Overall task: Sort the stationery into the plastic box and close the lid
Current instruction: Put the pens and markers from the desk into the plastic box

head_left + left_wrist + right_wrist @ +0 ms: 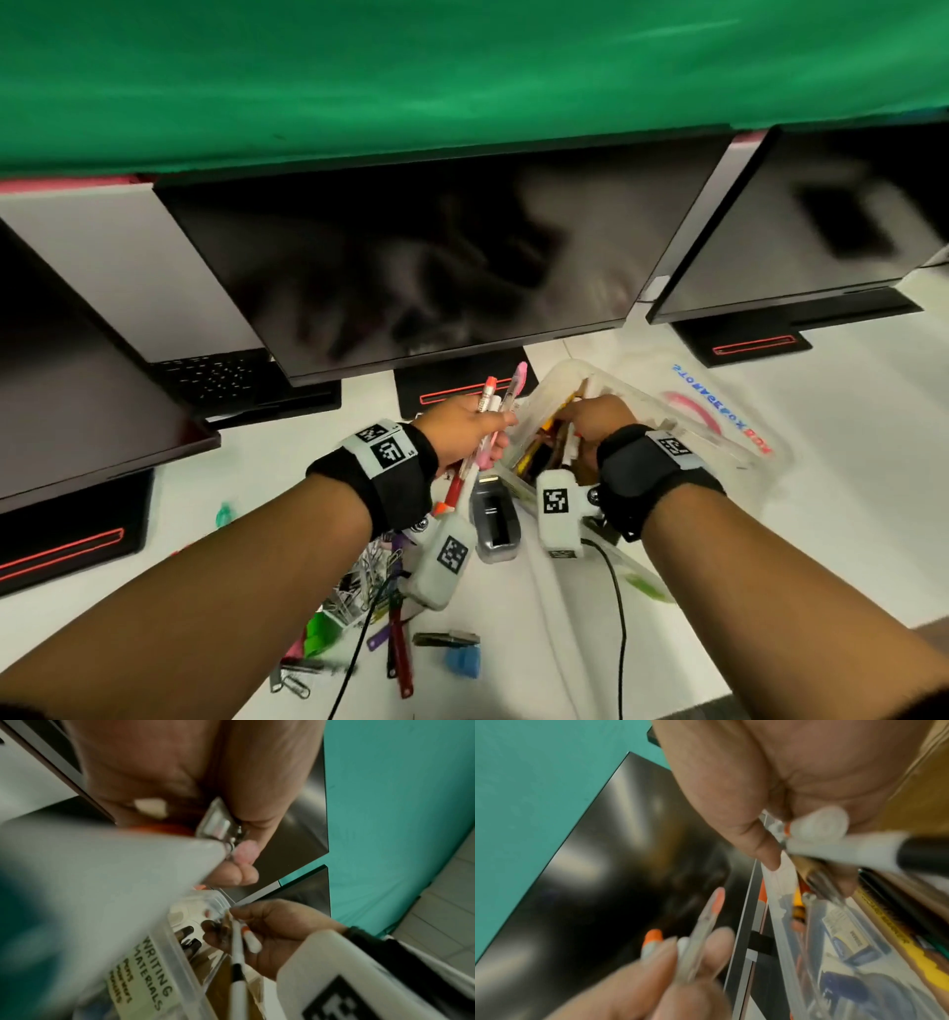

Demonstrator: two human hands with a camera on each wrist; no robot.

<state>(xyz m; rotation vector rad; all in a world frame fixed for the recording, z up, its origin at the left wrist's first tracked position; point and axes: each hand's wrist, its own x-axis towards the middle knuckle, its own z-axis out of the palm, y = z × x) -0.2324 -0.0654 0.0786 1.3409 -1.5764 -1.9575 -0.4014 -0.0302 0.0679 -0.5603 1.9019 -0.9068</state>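
The clear plastic box [552,383] stands open on the white desk, with pens and pencils inside; its label [144,975] reads "WRITING MATERIALS". Its clear lid [719,411], with a pink handle, lies just right of it. My left hand [488,434] grips a bundle of pens [506,398] with pink and orange caps, held upright beside the box's left wall. My right hand [585,416] is down inside the box and pinches a white pen with a black band [859,853]. In the left wrist view, the right hand [272,931] holds that white pen [237,949] over the box.
A grey tape dispenser [495,514] sits in front of the box. Paper clips [359,580], a red pen [398,650], a binder clip [445,639], a blue sharpener [462,663] and green pieces [321,634] lie near me. A black cable [619,596] crosses the desk. Monitors [436,267] stand behind.
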